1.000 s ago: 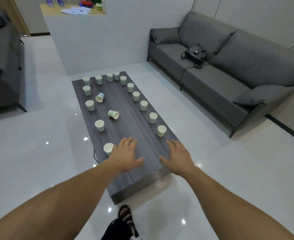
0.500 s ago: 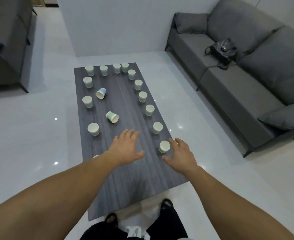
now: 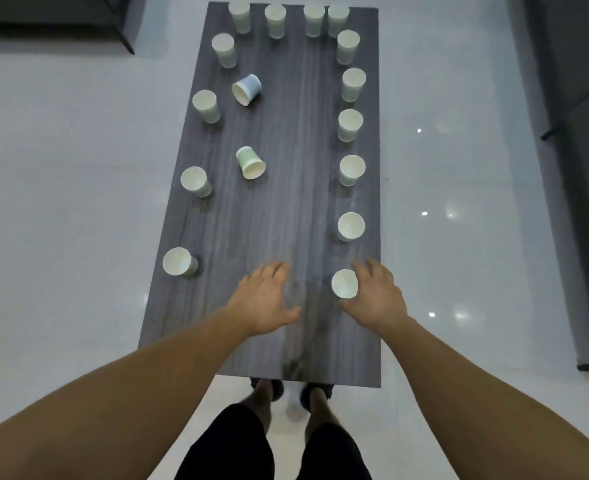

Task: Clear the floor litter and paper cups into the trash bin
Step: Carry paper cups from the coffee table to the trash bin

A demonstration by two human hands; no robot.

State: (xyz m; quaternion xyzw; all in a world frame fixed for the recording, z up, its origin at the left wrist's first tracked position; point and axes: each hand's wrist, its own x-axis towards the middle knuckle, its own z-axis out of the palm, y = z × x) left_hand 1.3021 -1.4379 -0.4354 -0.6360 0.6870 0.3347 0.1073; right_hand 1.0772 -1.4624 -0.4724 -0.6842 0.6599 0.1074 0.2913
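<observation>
Paper cup [image 3: 344,284] upright near right front edge of table [image 3: 286,209], just beside right hand [image 3: 376,294]; fingers spread, half-circling it, contact unclear. Left hand [image 3: 265,299] flat, fingers apart, holding nothing.

Paper cups [image 3: 351,84] ring the table [image 3: 286,220] edges; two cups [image 3: 249,163] lie tipped inside.

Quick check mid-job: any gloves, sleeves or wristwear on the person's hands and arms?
No gloves: the left hand and right hand are bare. The left forearm and right forearm are bare too, no sleeve edge in view. No watch, band or ring shows. Black legwear shows below.
</observation>
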